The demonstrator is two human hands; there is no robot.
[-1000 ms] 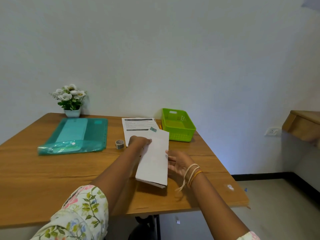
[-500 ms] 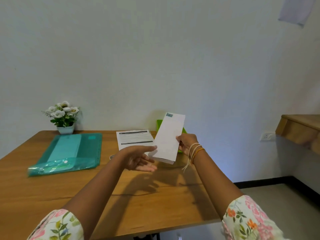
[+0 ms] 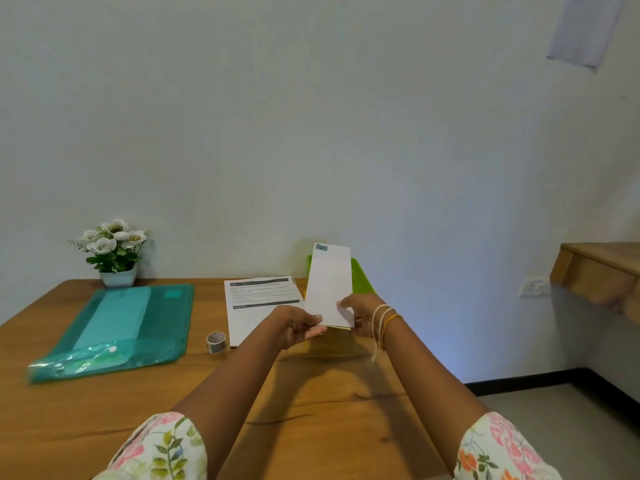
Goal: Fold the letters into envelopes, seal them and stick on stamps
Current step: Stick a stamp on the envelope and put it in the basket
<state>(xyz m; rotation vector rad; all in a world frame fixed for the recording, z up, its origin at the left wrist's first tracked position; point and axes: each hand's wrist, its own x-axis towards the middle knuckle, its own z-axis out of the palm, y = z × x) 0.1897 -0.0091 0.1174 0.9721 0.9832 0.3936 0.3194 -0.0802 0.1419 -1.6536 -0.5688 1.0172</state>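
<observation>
A long white envelope with a small stamp at its top left corner stands upright above the table. My right hand pinches its lower right edge. My left hand holds its lower left corner from below with curled fingers. A printed letter sheet lies flat on the wooden table just left of the envelope. A small roll of stamps or tape stands beside the sheet.
A green basket sits behind the envelope at the table's far right. A teal plastic folder lies at the left, with a white flower pot behind it. A wooden shelf juts from the right wall.
The envelope was lifted off the table and raised upright. My left hand, open half a second ago, has now taken hold of its lower corner. The camera tilted upward.
</observation>
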